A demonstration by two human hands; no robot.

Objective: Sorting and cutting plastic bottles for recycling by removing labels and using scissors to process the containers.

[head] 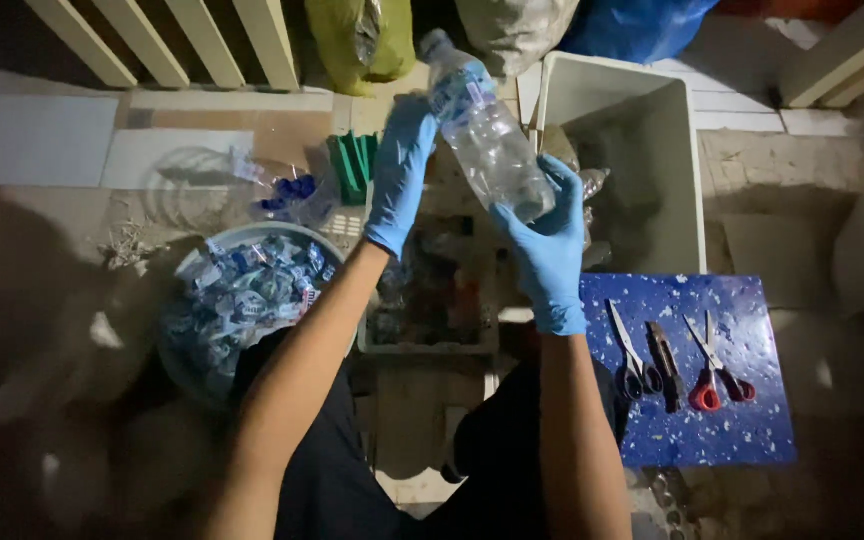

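Both hands wear blue gloves and are raised above the floor work area. The right hand [544, 240] is closed around the lower end of a clear plastic bottle [487, 135], fingers wrapped under its base. The bottle is tilted, its neck pointing toward 11 o'clock and its base toward 5 o'clock. The left hand [399, 170] is at 9 o'clock of the bottle, fingers extended and only loosely curled, fingertips touching the label band [457, 95] near the neck; whether it grips the label cannot be determined. Directly below the hands, at 6 o'clock, lies a shallow tray [432, 300] with dark contents that are too dim to identify. At 8 o'clock of the hands stands a round basin [242, 290] filled with crumpled blue and white label scraps. Just beyond it, at 10 o'clock, a clear bag [292, 192] holds blue caps. At 3 o'clock of the bottle stands a white rectangular bin [642, 150], open at the top. At 5 o'clock of the right hand lies a blue speckled mat [692, 430] carrying dark-handled scissors [632, 355], a folded knife [664, 365] and red-handled scissors [717, 365], set side by side and apart from each other.
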